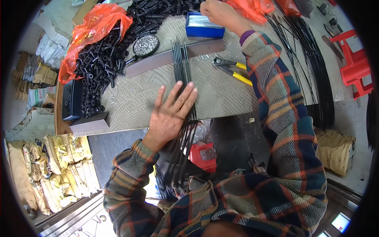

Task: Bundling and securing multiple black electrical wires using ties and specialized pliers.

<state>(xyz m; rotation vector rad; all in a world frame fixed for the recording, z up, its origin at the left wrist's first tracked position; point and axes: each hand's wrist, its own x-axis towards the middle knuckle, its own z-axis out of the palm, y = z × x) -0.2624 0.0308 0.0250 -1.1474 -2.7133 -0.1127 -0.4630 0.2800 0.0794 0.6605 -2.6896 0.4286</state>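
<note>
My left hand [171,112] lies flat with spread fingers on several thin dark rods [179,65]. Their far ends rest over a long grey metal bar [154,63], and black lengths hang off the table's near edge toward my lap. Above a blue box [203,32] of thin silvery strips [202,20], my right hand [222,15] has its fingers curled together at the top of the view. What they pinch, if anything, cannot be made out. Pliers with yellow handles [233,71] lie right of the rods. A round black dish [146,46] of small shiny bits sits left of the bar.
Black tubular parts [104,63] heap at the left, beside an orange plastic bag [94,27]. More long black rods [316,67] lie along the table's right side, near a red stool [353,63]. Wrapped packages [55,170] stand on the floor at lower left.
</note>
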